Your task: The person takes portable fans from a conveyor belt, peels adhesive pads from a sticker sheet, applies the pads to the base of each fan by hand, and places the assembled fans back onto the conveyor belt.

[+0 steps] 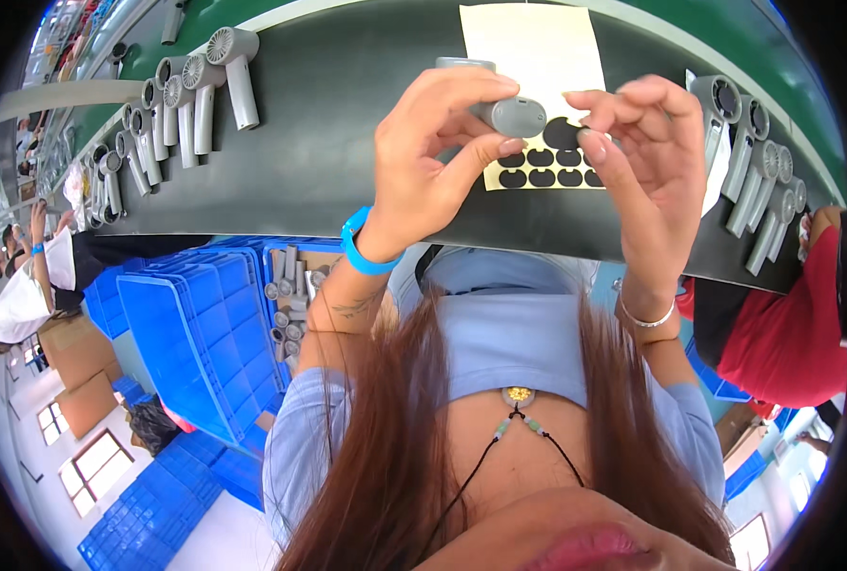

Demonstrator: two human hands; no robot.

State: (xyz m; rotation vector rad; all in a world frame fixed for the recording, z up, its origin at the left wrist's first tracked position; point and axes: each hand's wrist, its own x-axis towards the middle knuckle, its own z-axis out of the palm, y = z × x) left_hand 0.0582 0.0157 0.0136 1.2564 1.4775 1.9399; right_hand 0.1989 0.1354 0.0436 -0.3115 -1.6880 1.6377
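My left hand [433, 143] is closed around a grey handheld fan [521, 117], its rounded end face turned toward me; my fingers hide much of its body. Close beside that end, my right hand [647, 162] pinches a small black oval sticker [561, 134] between thumb and forefinger, with the other fingers curled loosely. A narrow gap seems to separate the sticker from the fan's end. Beneath both hands lies a pale yellow backing sheet [530, 38] with rows of black notched oval stickers [541, 177] along its near part.
Grey handheld fans [240, 86] stand in a group on the dark work surface [319, 124] at left, and more fans [749, 181] at right. Blue crates [195, 333] are below left, one holding grey parts [292, 314]. A person in red [795, 333] is at right.
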